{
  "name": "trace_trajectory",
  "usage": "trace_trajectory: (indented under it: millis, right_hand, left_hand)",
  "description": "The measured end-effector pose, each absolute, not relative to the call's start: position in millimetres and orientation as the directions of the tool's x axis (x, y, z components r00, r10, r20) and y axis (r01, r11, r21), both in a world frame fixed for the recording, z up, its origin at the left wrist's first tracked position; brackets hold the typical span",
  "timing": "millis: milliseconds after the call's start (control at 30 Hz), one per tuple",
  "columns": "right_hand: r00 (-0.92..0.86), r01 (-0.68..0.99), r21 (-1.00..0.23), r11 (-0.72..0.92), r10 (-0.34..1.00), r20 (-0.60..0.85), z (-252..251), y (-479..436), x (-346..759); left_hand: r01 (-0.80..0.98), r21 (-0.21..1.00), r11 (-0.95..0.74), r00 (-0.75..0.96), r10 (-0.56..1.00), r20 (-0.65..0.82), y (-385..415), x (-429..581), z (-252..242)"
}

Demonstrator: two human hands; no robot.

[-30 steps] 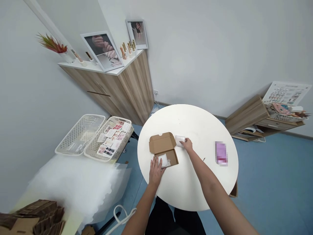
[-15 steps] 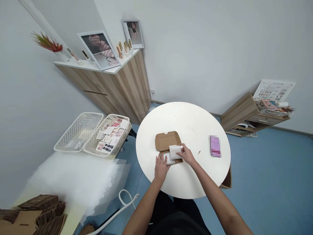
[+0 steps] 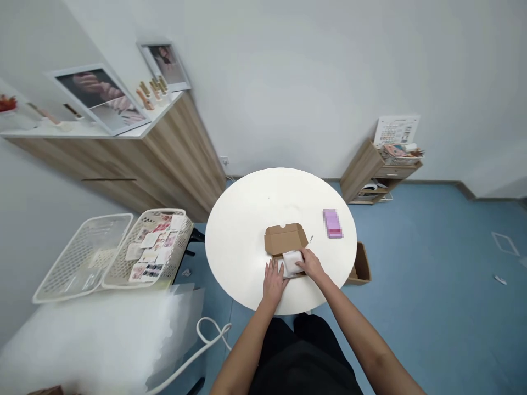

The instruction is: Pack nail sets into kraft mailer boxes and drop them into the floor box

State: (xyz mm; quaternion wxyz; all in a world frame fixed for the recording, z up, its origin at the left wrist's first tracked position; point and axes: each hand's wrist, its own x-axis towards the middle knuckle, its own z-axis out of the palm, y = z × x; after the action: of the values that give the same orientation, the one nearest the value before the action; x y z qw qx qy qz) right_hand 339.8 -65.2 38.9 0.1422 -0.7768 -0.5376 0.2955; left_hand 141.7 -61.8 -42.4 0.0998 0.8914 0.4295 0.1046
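Note:
An open brown cardboard box [image 3: 285,240] lies on the round white table [image 3: 242,219], its lid folded back away from me. My left hand [image 3: 273,281] rests with fingers spread on the box's left side, over white wrapping inside it. My right hand [image 3: 310,264] pinches the right edge of a white wrapped packet [image 3: 292,261], which is at the right part of the box. The box's lower edge is partly hidden by the hands and the packet.
A purple packet [image 3: 333,224] lies on the table's right side. Left of the table stand a white basket of cards [image 3: 181,241] and a second basket [image 3: 53,280] with clear items. An open carton [image 3: 362,263] sits on the floor at right.
The view has shifted and turned. My right hand has brought the white packet lower, into the box's right part. My left hand stays on the box's left side.

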Motion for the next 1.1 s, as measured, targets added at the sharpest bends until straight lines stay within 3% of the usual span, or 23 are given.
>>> trace_trajectory:
  millis: [267, 433, 600, 733, 900, 1000, 1100]
  right_hand:
    - [0.494, 0.567, -0.553, -0.611, 0.789, -0.364, 35.7, -128.9, 386.8]
    - [0.568, 0.692, -0.424, -0.584, 0.803, -0.178, 35.6, -147.7, 385.7]
    - [0.49, 0.821, -0.262, -0.508, 0.861, -0.134, 25.7, -166.8, 383.0]
    - [0.459, 0.86, -0.217, -0.462, 0.886, -0.068, 21.7, -180.4, 388.3]
    - [0.441, 0.843, -0.318, -0.434, 0.896, -0.052, 18.3, -188.3, 402.6]
    - [0.47, 0.776, -0.462, -0.43, 0.882, -0.032, 16.9, -188.7, 417.8]
    - [0.553, 0.655, -0.631, -0.417, 0.833, 0.023, 18.7, -183.2, 442.9]
  left_hand:
    - [0.588, 0.251, -0.769, 0.768, 0.628, 0.123, -68.0, 197.2, -35.0]
    - [0.535, 0.195, -0.822, 0.826, 0.558, 0.086, -69.5, 225.0, -18.2]
    - [0.546, 0.098, -0.832, 0.834, 0.551, 0.034, -82.4, 251.4, -7.3]
    - [0.559, 0.094, -0.824, 0.829, 0.559, -0.025, -89.2, 265.5, -7.3]
    - [0.584, 0.092, -0.806, 0.811, 0.582, -0.053, -87.9, 280.5, -7.5]
    - [0.564, 0.084, -0.821, 0.825, 0.562, -0.047, -83.3, 286.7, -4.4]
    - [0.512, 0.157, -0.844, 0.854, 0.52, 0.01, -79.8, 286.6, 1.4]
